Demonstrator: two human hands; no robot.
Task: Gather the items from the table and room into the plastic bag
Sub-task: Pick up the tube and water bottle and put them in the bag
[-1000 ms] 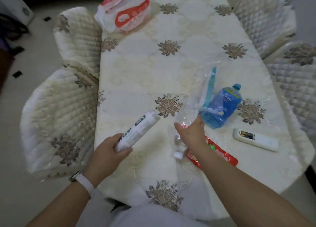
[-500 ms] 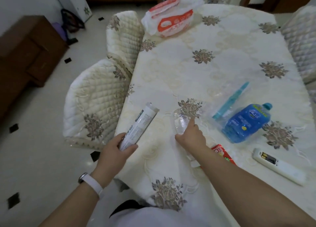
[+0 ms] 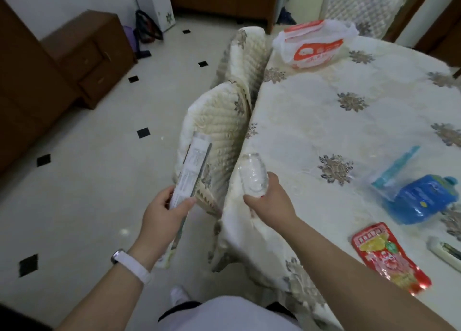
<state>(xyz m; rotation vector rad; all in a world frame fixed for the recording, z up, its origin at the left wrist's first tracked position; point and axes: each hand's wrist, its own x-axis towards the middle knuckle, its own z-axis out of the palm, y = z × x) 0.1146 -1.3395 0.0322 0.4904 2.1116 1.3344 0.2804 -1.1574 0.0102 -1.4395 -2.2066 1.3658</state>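
Observation:
My left hand (image 3: 166, 212) grips a long white tube (image 3: 190, 171) with printed text, held off the table's left edge over the floor. My right hand (image 3: 272, 201) is closed on a clear plastic bottle (image 3: 253, 173) at the table's left edge. On the table to the right lie a blue bottle (image 3: 424, 199) inside a clear plastic bag (image 3: 389, 181) with a teal toothbrush (image 3: 396, 166), a red snack packet (image 3: 388, 257), and a white remote (image 3: 445, 250). A white and orange plastic bag (image 3: 314, 46) sits at the table's far end.
The table (image 3: 349, 126) wears a cream flowered cloth. Two quilted chairs (image 3: 214, 136) stand against its left side, another at the far end. A brown wooden cabinet (image 3: 82, 58) lines the left wall. The tiled floor (image 3: 87, 181) stretches to the left.
The view has swung left toward the floor and cabinet. Both hands moved left to the table's edge, the right one lifting the clear bottle, the left one raising the tube more upright.

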